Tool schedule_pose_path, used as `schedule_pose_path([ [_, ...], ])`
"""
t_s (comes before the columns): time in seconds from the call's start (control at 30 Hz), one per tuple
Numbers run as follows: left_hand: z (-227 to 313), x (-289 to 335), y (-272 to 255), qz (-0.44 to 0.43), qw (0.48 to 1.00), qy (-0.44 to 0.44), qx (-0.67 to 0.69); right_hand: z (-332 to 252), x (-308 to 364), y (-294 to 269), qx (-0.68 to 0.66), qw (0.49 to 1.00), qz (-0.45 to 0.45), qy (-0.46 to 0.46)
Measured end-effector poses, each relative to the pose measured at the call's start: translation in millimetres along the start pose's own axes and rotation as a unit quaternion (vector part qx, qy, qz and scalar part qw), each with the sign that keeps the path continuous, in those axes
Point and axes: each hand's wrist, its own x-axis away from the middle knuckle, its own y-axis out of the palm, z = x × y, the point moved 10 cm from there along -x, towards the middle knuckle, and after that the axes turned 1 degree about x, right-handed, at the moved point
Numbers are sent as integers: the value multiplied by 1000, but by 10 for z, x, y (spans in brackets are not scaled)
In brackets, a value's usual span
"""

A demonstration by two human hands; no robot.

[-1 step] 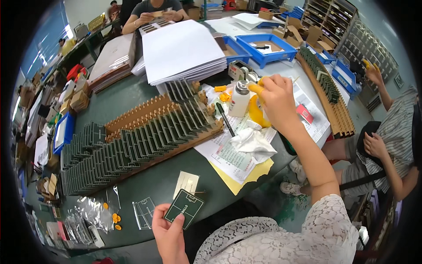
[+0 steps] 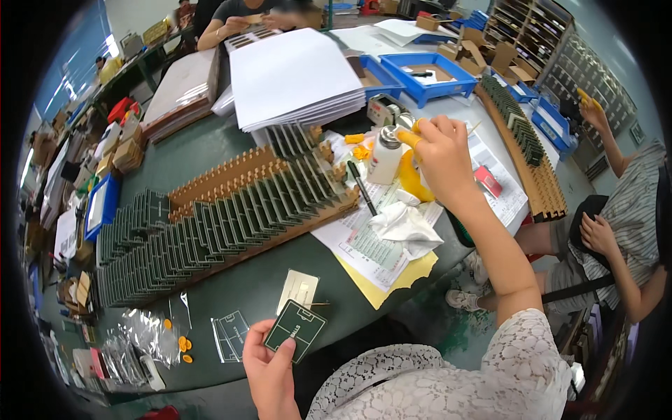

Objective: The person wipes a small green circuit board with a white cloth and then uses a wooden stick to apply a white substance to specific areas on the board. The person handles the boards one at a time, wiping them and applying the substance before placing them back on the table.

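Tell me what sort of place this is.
Probably a workshop for small handwork: a long brown pegged wooden-looking rack holds rows of thin dark green rectangular cards, shallow blue plastic trays sit beyond, and a person in a striped top sits near a second brown rack.

Toward six o'clock, the left hand (image 2: 269, 360) covers some lettering on the green card (image 2: 301, 325); my view cuts off the grey-shirted worker's (image 2: 240, 10) head at eleven, the striped-shirted worker's (image 2: 623, 203) at three.

My left hand (image 2: 271, 365) holds a dark green card (image 2: 308, 327) with white capital lettering; the printed form (image 2: 374, 257) on my worktop (image 2: 248, 285) carries print too small to read.
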Motion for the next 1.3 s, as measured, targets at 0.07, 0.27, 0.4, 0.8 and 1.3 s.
schedule_pose_path([
  [0.07, 3, -5, 16, -10, 1000, -13, -1, -96, -87, 77, 20, 999, -7, -29],
  [0.27, 68, -8, 95, -28, 999, -23, -34, -103, -52, 228, 72, 996, -26, -50],
  [0.4, 99, 21, 105, -50, 998, -24, -27, -224, -129, 161, 109, 992, -39, -51],
  [0.8, 187, 70, 233, -34, 995, 19, -91, -791, 67, -501, -53, 994, 44, -88],
  [1.3, 233, 152, 303, -41, 991, 44, -119, -1808, 551, -969, -214, 938, 132, -240],
])
